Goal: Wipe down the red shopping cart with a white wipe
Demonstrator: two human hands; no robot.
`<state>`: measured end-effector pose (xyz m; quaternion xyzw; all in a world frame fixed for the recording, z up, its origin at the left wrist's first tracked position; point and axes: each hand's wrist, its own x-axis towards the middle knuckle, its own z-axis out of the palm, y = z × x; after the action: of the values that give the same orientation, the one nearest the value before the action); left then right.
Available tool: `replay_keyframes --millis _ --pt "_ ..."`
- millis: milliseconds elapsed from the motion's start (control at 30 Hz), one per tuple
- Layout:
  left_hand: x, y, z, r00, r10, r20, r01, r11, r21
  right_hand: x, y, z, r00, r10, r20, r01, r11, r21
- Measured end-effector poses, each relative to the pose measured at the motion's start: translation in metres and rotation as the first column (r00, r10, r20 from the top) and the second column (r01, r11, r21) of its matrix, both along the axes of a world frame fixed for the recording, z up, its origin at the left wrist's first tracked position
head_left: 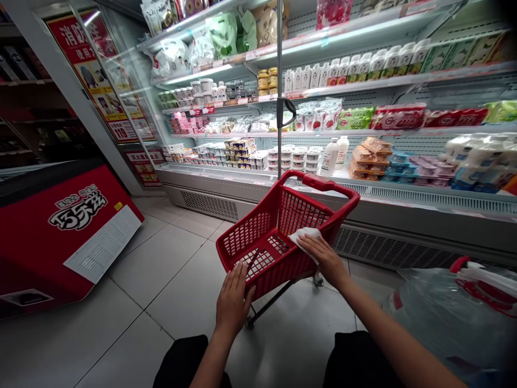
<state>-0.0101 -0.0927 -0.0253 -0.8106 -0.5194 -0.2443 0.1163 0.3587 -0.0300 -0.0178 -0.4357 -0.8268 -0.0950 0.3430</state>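
A: Head view, quick. Red basket (278, 237) on a wheeled frame stands on the floor (161, 280), in front of the chilled shelves (363, 134). Person sits low, knees at the bottom edge.

B: Hands?

A: Left hand (233, 295) flat on the near rim, fingers spread and laid over the edge, more bracing than gripping. Right hand (323, 256) pressed down on a white cloth (305, 236), fingers together, cloth pinned against the right side wall near its top edge.

B: Progress?

A: My call: wiping the basket, mid-job. Cloth sits on the right wall now. Can't tell which parts are already clean, no visible dirt or wet marks. Handle (323, 186), far wall and bottom look untouched by the cloth at this moment, so I'd say a fair share is left.

B: Orientation?

A: Basket tipped toward the person, open mouth facing up and back at the camera. Long axis runs from near-left to far-right, near rim by the left hand, handle at the far-right end, pointing toward the shelves.

B: Anything else?

A: Red freezer (60, 237) at left, well apart. Big clear water jug (452, 318) with red cap at lower right, near the right arm, not touching.
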Motion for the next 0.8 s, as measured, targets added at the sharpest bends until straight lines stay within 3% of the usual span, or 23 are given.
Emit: replay_keyframes --millis 133,300,400,533,633,800 --pt "0.014 0.001 -0.005 0.999 0.038 0.016 -0.038 0.998 0.045 -0.035 -0.008 -0.011 0.995 -0.036 -0.096 0.037 0.999 0.012" --pt "0.025 -0.002 -0.009 0.998 0.059 0.017 -0.060 0.996 0.070 -0.097 -0.041 -0.020 0.992 0.099 -0.080 -0.102 0.994 -0.046" --pt "0.029 -0.007 -0.010 0.997 0.075 0.007 -0.075 0.995 0.067 -0.123 -0.057 -0.016 0.981 0.183 -0.071 -0.188 0.979 -0.076" --pt "0.030 -0.011 -0.011 0.998 0.057 -0.018 -0.056 0.996 0.064 -0.131 -0.061 0.003 0.964 0.252 -0.084 -0.261 0.958 -0.121" --pt "0.032 -0.014 -0.013 0.999 0.037 -0.028 -0.035 0.997 0.067 -0.129 -0.057 0.016 0.968 0.238 -0.081 -0.248 0.954 -0.169" --pt "0.040 -0.018 -0.012 0.999 0.041 -0.017 -0.040 0.997 0.073 -0.121 -0.050 0.008 0.977 0.211 -0.020 -0.212 0.969 -0.126"
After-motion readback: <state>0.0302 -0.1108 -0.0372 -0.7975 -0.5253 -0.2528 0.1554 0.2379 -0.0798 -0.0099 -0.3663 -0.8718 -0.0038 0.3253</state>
